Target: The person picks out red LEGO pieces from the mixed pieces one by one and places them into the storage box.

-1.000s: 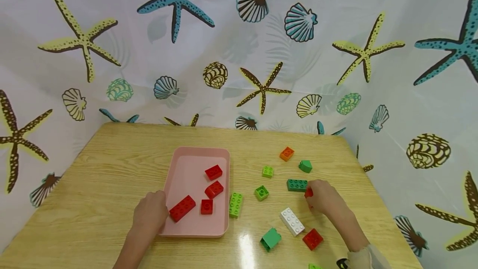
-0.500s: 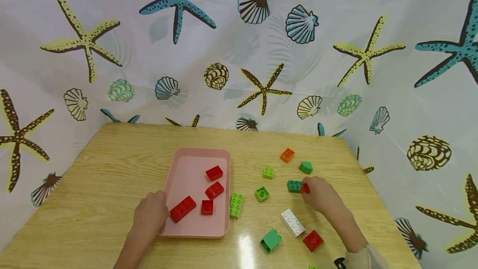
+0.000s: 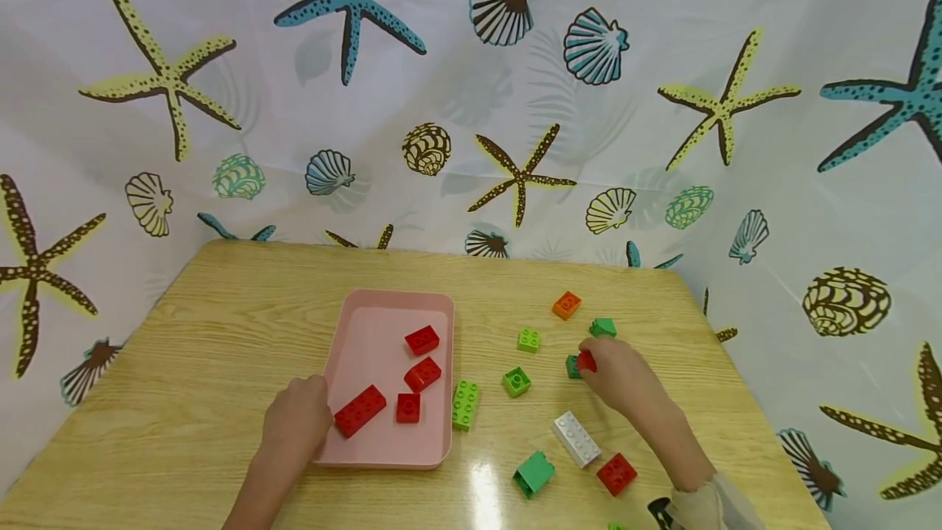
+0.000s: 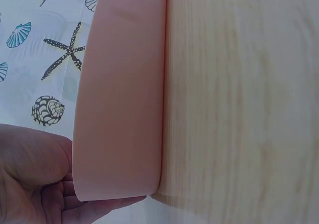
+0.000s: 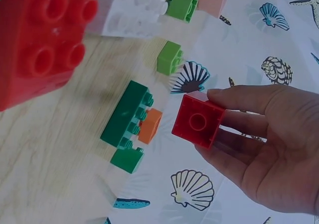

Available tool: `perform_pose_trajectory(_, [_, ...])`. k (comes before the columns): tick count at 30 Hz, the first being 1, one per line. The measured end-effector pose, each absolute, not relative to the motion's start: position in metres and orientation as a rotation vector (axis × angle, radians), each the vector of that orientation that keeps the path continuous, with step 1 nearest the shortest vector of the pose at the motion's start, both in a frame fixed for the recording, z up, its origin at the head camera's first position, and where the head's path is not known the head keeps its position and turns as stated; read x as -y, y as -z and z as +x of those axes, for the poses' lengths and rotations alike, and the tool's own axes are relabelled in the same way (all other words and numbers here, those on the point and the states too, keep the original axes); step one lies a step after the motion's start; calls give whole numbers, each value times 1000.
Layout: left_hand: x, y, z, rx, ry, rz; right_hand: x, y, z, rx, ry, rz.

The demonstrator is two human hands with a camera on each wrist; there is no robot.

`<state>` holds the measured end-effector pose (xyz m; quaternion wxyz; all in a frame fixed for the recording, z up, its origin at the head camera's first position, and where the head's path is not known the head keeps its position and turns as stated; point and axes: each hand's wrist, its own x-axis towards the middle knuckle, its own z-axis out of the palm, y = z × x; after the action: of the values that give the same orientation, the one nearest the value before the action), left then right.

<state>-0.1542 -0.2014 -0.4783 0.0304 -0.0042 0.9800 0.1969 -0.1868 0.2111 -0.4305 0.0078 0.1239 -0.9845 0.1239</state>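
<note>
My right hand [image 3: 625, 379] pinches a small square red toy brick [image 5: 197, 120] between thumb and fingers; its hollow underside shows in the right wrist view. From above, the hand and brick overlap a dark green brick [image 3: 571, 366] and hide most of it. My left hand [image 3: 298, 419] grips the near left corner of a pink tray [image 3: 371, 342]. Seen from the left wrist, its fingers curl past the end of the tray's outer wall. Inside the tray lie several red bricks, among them a long one [image 3: 360, 411] by the left hand.
Around the right hand lie a green sloped brick [image 3: 603, 326], an orange brick [image 3: 567, 305], a white brick [image 3: 577, 438], a red brick [image 3: 616, 474] and a green block [image 3: 534, 474]. Lime bricks [image 3: 516, 381] lie between there and the tray. A patterned cloth [image 3: 441, 105] hangs behind the table.
The right hand has lifted the red brick and carried it left and slightly away, over the dark green brick. The left hand has stayed on the tray.
</note>
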Motion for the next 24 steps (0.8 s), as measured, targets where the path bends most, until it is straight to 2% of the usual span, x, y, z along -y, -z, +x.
perform_pose_trajectory(24, [204, 483, -153, -3050, -632, 10, -164, 415, -197, 3024, -431, 527])
